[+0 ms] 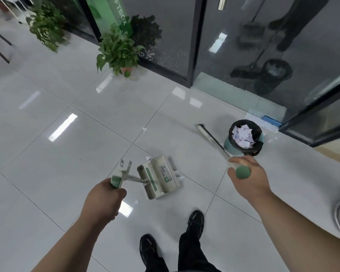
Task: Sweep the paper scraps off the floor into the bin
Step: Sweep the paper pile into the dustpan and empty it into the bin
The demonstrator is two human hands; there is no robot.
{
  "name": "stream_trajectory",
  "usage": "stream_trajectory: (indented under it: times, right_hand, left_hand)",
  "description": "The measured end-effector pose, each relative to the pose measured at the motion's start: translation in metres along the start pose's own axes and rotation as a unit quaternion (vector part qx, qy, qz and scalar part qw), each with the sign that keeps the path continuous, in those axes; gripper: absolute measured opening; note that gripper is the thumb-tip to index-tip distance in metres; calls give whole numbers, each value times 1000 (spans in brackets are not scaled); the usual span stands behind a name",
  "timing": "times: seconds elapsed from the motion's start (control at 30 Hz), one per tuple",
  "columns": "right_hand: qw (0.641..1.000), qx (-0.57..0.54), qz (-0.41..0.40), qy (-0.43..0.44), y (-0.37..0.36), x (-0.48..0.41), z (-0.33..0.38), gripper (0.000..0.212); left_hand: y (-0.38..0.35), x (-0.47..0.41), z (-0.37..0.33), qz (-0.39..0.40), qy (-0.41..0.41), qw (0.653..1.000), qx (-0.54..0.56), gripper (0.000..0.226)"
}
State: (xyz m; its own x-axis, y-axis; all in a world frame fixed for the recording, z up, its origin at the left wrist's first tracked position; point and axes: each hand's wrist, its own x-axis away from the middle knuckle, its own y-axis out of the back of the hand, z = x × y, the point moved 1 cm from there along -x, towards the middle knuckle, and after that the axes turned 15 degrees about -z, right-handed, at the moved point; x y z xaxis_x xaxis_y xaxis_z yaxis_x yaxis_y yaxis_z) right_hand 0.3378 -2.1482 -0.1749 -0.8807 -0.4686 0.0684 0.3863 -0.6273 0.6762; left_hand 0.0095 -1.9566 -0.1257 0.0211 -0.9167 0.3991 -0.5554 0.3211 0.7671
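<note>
Sweeping is partway done as far as I can judge: the bin (229, 143) already has a heap of crumpled paper (242, 137) in it, but a few scraps are out on the floor (67, 173). One sits alone past the tile joint (144, 130), one at the far corner of the dustpan (147, 158), one just beside its right edge (182, 177), and one near my feet (136, 202).

My left grip (104, 197) is wrapped around the green handle of the dustpan (159, 177). My right grip (247, 173) is closed around the green end of the broom (208, 134), whose head is over by the bin, well apart from the pan. I can't tell if the bristles are touching the tiles.

Next move, I reckon: bring the broom head back across, herd the loose bits toward the pan's mouth, and keep the pan's lip flat so nothing slips under.

Readable text: the green banner (114, 8) behind the potted plant (118, 50) shows "OFTBOX", first letter cut off. The dustpan has a label, too blurry to read.
</note>
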Motion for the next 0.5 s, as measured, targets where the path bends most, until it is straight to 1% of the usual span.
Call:
stream_trajectory:
  times: [0.13,0.17,0.3,0.4,0.5]
  right_hand:
    - [994,-77,-55,-51,6,25,2,24]
    - [992,-92,-65,-52,8,28,7,25]
    - [984,-152,-73,-51,13,44,31,24]
    - [979,-182,-76,-43,14,56,51,29]
    - [969,-223,-80,-67,13,61,78,25]
  left_hand:
    - [0,-2,0,28,-9,1000,9,14]
    - [0,-3,0,33,-7,999,11,14]
    - [7,-4,5,54,0,998,28,16]
    - [19,-4,18,63,11,997,45,16]
    - [35,-5,34,64,32,995,70,16]
